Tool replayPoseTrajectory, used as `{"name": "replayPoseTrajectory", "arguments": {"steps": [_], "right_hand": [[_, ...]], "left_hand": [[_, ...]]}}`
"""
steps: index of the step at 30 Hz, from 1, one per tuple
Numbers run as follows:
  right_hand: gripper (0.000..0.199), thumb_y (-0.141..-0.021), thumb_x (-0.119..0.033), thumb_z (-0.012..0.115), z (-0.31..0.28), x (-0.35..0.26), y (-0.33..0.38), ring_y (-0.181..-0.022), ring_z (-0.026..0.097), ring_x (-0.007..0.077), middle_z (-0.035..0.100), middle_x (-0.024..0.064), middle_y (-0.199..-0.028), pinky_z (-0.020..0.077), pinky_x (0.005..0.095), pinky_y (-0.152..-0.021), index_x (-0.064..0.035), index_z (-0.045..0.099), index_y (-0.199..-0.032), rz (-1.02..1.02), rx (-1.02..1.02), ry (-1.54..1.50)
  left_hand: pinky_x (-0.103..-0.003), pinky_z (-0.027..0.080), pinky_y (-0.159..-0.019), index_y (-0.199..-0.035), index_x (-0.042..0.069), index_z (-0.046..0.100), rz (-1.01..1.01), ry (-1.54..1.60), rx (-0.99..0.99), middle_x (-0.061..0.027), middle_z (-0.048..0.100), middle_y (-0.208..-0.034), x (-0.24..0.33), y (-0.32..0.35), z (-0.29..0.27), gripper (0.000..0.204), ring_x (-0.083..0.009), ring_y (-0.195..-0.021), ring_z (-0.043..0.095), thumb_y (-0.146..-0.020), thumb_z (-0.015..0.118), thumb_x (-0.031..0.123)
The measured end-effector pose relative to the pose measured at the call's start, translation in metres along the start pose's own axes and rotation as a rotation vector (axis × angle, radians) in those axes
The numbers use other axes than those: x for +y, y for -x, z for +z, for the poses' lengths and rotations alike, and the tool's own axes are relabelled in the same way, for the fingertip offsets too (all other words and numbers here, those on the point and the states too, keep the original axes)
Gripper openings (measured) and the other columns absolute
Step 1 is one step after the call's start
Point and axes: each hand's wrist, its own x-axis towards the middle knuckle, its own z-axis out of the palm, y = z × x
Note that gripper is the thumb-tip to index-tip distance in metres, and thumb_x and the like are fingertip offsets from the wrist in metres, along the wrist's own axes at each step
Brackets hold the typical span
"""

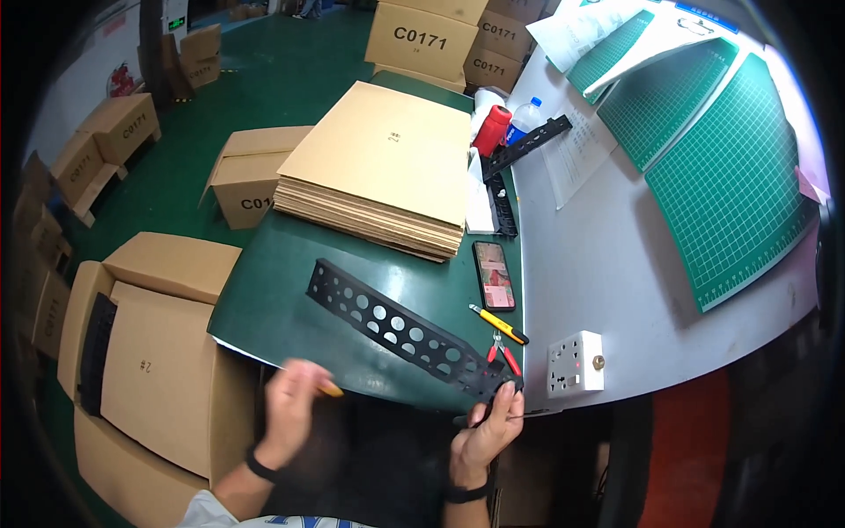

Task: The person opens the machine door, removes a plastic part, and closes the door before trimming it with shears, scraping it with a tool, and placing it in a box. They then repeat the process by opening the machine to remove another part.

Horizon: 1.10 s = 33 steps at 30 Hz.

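Observation:
A long black plastic strip (407, 311), pierced with rows of round and half-round holes, slants across the green table. My right hand (489, 431) grips its near right end, thumb on top, just past the table's front edge. Left of it, my left hand (295, 400) is closed with a small orange-yellow piece (330, 388) sticking out from the fingers. Motion blur and the fingers hide what kind of thing it is. Close to my right hand lie red-handled nippers (503, 352) and a yellow-and-black utility knife (499, 324).
Flat cardboard sheets (378, 158) are stacked at the table's back. A phone (494, 276), red bottle (491, 132) and more black strips (528, 147) line the right side, below a grey wall with a white socket box (576, 363). An open carton (158, 370) stands at left.

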Motion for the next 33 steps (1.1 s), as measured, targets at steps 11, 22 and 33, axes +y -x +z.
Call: {"name": "replayPoseTrajectory", "arguments": {"steps": [11, 22, 33], "right_hand": [[0.019, -0.086, -0.009, 0.069, -0.042, 0.04, 0.063, -0.071, 0.057, 0.0122, 0.061, 0.006, -0.093, 0.0462, 0.0239, -0.065, -0.0001, 0.065, -0.102, -0.307, -0.28, 0.447], [0.028, -0.078, -0.003, 0.079, -0.071, 0.074, 0.102, -0.078, 0.058, 0.0136, 0.055, 0.0078, -0.111, 0.0491, 0.0248, -0.071, -0.0004, 0.071, -0.104, -0.168, -0.597, 0.726], [0.026, -0.091, -0.013, 0.048, -0.093, 0.063, 0.085, -0.062, 0.052, 0.0115, 0.063, 0.0146, -0.099, 0.0428, 0.0235, -0.056, 0.0034, 0.059, -0.109, -0.185, -0.642, 0.544]], "left_hand": [[-0.043, 0.038, -0.107, -0.142, 0.009, 0.031, -0.45, 0.733, -0.538, -0.0201, 0.051, -0.133, -0.035, 0.019, 0.078, 0.052, -0.0282, -0.124, 0.051, -0.103, 0.031, 0.044], [-0.023, 0.046, -0.072, -0.138, 0.011, 0.04, -0.53, 0.675, -0.298, -0.0035, 0.051, -0.086, -0.067, 0.028, 0.059, 0.046, -0.01, -0.078, 0.051, -0.105, 0.03, 0.042], [-0.027, 0.047, -0.052, -0.098, 0.002, 0.058, -0.711, 0.332, -0.125, -0.0004, 0.046, -0.061, -0.065, 0.03, 0.057, 0.056, -0.0102, -0.05, 0.047, -0.1, 0.038, 0.055]]}}
